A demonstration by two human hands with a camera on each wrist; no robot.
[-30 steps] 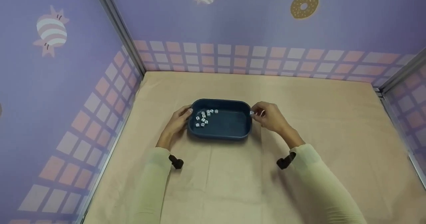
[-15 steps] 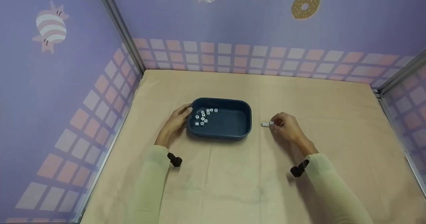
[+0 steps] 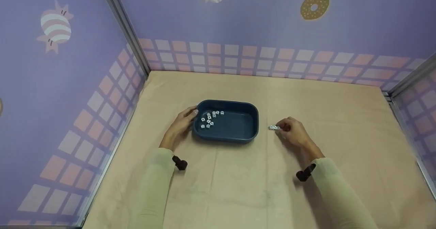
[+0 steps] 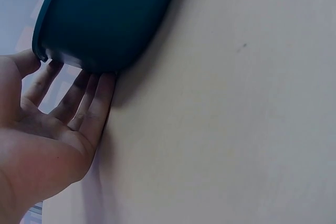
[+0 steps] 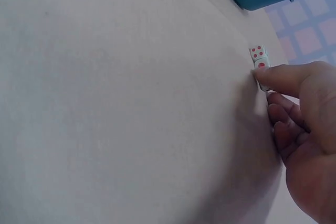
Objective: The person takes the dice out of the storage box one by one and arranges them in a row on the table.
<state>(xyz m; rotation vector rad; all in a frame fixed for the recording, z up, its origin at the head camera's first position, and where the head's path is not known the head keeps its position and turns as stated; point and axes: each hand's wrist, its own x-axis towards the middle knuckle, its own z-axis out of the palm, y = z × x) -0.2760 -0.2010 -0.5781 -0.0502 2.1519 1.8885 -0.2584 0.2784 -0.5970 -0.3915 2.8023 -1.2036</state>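
Observation:
A dark blue rectangular tray (image 3: 236, 125) stands on the cloth, with several white dice (image 3: 208, 121) gathered toward its left end. My left hand (image 3: 179, 126) holds that end: in the left wrist view the thumb is at the rim and the fingers meet the outer wall. Right of the tray, a short row of white dice (image 3: 272, 127) lies on the cloth. My right hand (image 3: 295, 133) pinches the die at the row's right end between thumb and fingers. The right wrist view shows a die with red pips (image 5: 258, 52) beyond the thumb; the pinched one is partly covered.
Beige cloth (image 3: 238, 181) with faint creases covers the table. Purple printed panels (image 3: 259, 21) stand along the back and sides, joined by metal corner posts (image 3: 124, 25). A small black device (image 3: 180, 163) is fixed at each wrist.
My right hand went from the tray's right rim, with a die, to the cloth on the right. There it brought the die up against the row. The left hand stayed on the tray.

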